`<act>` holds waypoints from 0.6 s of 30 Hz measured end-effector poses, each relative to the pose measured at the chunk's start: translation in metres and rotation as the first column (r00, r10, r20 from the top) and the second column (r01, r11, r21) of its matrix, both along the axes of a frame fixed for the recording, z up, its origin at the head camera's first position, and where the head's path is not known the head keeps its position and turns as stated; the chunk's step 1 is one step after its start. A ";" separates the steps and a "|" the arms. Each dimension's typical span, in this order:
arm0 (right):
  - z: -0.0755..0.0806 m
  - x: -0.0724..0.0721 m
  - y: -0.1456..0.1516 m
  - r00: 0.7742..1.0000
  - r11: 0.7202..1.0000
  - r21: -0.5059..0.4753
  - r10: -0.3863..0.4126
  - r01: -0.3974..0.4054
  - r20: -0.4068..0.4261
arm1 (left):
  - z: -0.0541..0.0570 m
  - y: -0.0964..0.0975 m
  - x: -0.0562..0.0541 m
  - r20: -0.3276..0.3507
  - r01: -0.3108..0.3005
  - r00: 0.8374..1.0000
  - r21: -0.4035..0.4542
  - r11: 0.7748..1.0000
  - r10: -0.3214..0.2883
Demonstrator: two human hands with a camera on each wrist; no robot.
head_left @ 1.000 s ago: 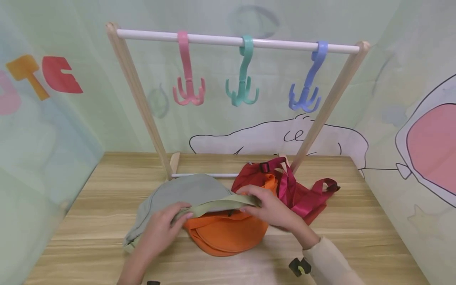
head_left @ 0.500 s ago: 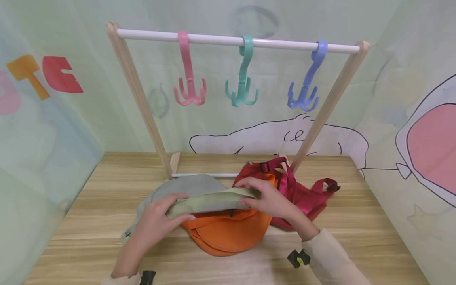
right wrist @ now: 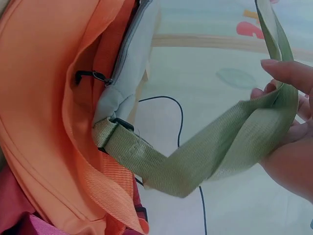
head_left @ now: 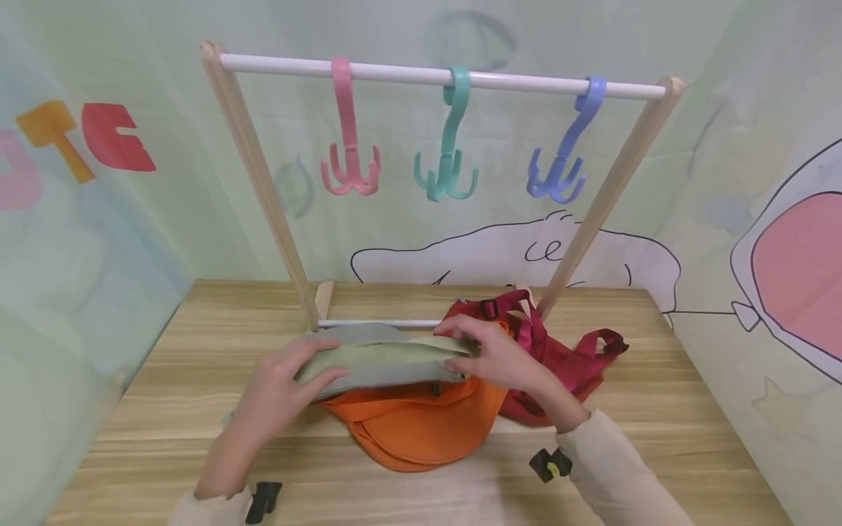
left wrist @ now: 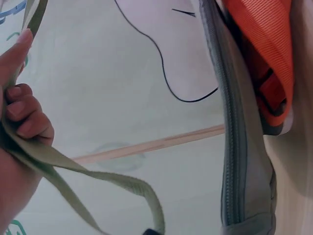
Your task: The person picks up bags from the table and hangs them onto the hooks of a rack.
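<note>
A grey bag lies between my hands at the back of an orange bag. Its pale green webbing strap runs from one hand to the other. On the left end of the strap, my left hand grips; in the left wrist view its fingers curl round the webbing, which trails in a loop. My right hand pinches the strap's right end between thumb and fingers. In the right wrist view the twisted webbing leads down to a black buckle at the bag's corner.
A dark red bag with loose straps lies to the right, partly behind the orange one. Behind them stands a wooden rack with a white rail, from which pink, teal and blue hooks hang.
My left hand has moved up and slightly left with the strap, and the grey bag has turned and drawn in behind it. My right hand has risen slightly, still holding the strap.
</note>
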State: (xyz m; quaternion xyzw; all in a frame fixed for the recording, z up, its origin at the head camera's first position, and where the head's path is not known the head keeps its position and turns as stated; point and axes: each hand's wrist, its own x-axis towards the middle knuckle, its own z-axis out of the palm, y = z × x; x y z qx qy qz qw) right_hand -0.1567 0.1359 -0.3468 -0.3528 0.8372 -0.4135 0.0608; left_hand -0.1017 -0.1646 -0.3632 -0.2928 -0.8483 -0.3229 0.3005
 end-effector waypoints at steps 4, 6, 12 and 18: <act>0.005 -0.003 0.001 1.000 1.000 -0.010 -0.002 0.002 -0.024 | 0.005 -0.003 -0.003 -0.041 -0.006 0.999 0.012 1.000 0.007; 0.008 -0.004 0.002 1.000 1.000 -0.026 -0.003 0.002 -0.023 | 0.008 -0.003 -0.005 -0.064 -0.010 0.998 0.012 1.000 0.010; 0.018 -0.007 0.002 0.999 0.998 -0.046 -0.038 0.039 0.032 | 0.018 -0.005 -0.010 -0.124 -0.012 0.992 0.026 1.000 0.015; 0.032 -0.013 0.000 0.998 0.995 -0.079 -0.064 0.065 0.017 | 0.031 -0.006 -0.014 -0.171 -0.030 0.985 0.034 0.999 0.035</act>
